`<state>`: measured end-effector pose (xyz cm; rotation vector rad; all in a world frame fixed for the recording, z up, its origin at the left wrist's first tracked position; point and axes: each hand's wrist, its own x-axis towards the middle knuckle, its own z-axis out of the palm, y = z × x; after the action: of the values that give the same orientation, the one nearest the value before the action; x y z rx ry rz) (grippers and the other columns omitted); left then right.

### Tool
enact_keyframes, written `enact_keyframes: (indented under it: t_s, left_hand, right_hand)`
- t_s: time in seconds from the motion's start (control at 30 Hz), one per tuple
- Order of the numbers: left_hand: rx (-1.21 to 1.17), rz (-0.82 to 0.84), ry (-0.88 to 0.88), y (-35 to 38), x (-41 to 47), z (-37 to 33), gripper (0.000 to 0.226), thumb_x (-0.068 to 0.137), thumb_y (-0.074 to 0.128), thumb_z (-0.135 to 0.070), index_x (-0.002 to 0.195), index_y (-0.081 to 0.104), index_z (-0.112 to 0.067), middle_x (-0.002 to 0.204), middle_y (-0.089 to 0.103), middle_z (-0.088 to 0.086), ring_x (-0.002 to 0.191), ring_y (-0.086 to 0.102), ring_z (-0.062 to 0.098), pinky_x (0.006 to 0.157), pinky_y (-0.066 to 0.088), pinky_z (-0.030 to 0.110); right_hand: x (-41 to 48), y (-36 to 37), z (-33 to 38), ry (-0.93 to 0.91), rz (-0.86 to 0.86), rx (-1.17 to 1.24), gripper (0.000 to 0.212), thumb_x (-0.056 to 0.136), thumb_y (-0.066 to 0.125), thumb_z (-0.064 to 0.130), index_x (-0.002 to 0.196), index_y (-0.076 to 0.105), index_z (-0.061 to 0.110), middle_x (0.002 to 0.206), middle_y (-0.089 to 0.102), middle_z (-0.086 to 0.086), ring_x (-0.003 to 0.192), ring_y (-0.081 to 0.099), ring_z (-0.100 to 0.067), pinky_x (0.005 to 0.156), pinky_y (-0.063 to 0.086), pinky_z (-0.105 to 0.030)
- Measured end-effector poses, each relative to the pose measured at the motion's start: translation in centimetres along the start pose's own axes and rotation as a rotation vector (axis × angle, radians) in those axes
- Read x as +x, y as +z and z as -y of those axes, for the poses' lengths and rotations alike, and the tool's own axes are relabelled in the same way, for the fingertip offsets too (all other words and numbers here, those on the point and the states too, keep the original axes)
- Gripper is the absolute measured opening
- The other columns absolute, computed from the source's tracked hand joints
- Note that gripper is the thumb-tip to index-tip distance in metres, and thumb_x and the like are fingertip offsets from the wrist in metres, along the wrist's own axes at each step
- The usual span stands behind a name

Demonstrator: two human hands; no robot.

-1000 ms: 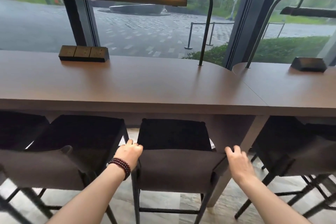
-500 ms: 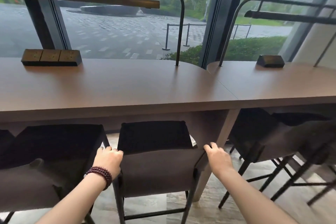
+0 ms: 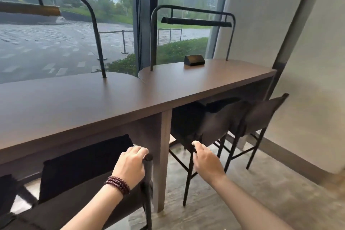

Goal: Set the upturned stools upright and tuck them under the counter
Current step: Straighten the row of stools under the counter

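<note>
The near stool (image 3: 84,166) stands upright with its seat under the counter (image 3: 93,102). The left hand (image 3: 130,166) curls its fingers over the right top corner of the stool's backrest and grips it. The right hand (image 3: 207,162) reaches forward, fingers loosely extended and holding nothing. Its fingertips are at the back edge of the second stool (image 3: 214,123); whether they touch is unclear. A third stool (image 3: 261,115) stands just beyond.

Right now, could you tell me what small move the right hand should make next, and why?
Probably close the right hand on the back corner of the second stool: its straight fingers reach that corner, while the left hand grips the first stool, already under the counter.
</note>
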<state>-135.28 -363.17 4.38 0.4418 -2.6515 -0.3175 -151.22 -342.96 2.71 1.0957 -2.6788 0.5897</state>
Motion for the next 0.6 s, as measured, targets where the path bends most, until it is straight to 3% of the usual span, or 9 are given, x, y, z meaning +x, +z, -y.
enact_keyframes:
  t_s: [0.2,0.37,0.6]
  left_hand:
    - [-0.097,0.055,0.026,5.4,6.5,-10.4,0.043,0.08,0.046,0.002,0.118,0.06,-0.014,0.119,0.06,0.001,0.114,0.052,0.022,0.093,0.045,0.033]
    - [-0.156,0.062,-0.043,10.6,11.6,-17.7,0.043,0.082,0.045,0.001,0.12,0.058,-0.013,0.12,0.059,0.003,0.115,0.051,0.023,0.096,0.043,0.031]
    - [-0.119,0.095,-0.12,15.0,19.0,-23.7,0.043,0.081,0.047,-0.001,0.121,0.056,-0.014,0.124,0.055,0.003,0.115,0.049,0.024,0.094,0.043,0.035]
  right_hand:
    - [0.1,-4.8,-12.0,0.135,-0.029,-0.024,0.035,0.097,0.04,0.013,0.131,0.047,0.015,0.109,0.065,-0.006,0.101,0.062,-0.026,0.077,0.044,-0.031]
    - [1.3,-7.6,-21.8,0.178,0.004,-0.004,0.035,0.096,0.04,0.015,0.13,0.044,0.016,0.108,0.064,-0.008,0.102,0.061,-0.029,0.077,0.046,-0.037]
    - [4.4,-9.1,-31.5,0.193,0.036,0.015,0.035,0.098,0.038,0.015,0.132,0.042,0.016,0.112,0.064,-0.005,0.105,0.059,-0.026,0.076,0.042,-0.033]
